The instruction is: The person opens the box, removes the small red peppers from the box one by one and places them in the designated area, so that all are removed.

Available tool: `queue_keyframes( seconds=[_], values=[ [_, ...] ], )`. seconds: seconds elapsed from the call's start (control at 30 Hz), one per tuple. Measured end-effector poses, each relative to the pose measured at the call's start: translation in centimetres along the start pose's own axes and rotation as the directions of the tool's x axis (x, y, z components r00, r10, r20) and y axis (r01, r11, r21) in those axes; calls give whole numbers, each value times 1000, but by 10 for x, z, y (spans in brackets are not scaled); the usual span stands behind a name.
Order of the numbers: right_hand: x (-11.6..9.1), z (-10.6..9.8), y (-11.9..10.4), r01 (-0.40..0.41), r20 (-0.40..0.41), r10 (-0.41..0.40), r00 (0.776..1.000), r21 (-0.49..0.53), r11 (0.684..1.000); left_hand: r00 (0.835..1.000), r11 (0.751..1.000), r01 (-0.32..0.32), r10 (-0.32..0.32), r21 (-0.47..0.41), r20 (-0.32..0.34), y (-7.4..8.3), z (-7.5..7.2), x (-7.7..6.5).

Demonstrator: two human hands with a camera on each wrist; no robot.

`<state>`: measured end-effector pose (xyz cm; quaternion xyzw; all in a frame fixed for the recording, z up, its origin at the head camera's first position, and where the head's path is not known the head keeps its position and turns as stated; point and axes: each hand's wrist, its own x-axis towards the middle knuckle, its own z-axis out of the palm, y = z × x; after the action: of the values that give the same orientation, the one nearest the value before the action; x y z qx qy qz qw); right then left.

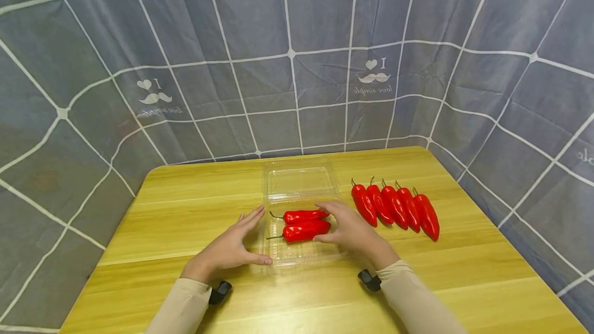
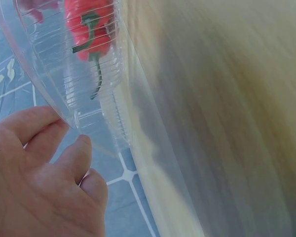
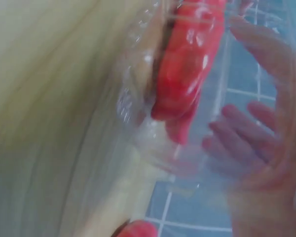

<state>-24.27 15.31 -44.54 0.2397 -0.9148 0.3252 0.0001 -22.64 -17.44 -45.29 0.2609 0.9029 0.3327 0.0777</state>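
Two red peppers with green stems, the far pepper and the near pepper, lie side by side in a clear plastic clamshell box. Its lid is folded back away from me. At the box's left side my left hand spreads its thumb and fingers; in the left wrist view its fingertips touch the rim. My right hand reaches over the right edge, thumb and fingers apart around the pepper tips. Through the plastic in the right wrist view, its fingers look loosely bent; contact with the peppers is unclear.
Several more red peppers lie in a slanted row on the wooden table, right of the box. A grey curtain with white lines hangs behind and at both sides of the table.
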Motion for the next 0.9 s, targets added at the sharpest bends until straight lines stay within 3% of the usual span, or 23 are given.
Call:
queue_keyframes(
  seconds=[0.27,0.6,0.9],
  values=[
    [10,11,-6,29,102,-22,995,-70,997,1000,1000,5,-5,15,5,-2,2,1],
    [10,18,-8,51,145,-23,989,-192,980,1000,1000,0,0,9,0,0,1,1],
    [9,19,-5,83,142,-55,988,-202,976,1000,1000,2,-2,3,2,1,1,0]
  ],
)
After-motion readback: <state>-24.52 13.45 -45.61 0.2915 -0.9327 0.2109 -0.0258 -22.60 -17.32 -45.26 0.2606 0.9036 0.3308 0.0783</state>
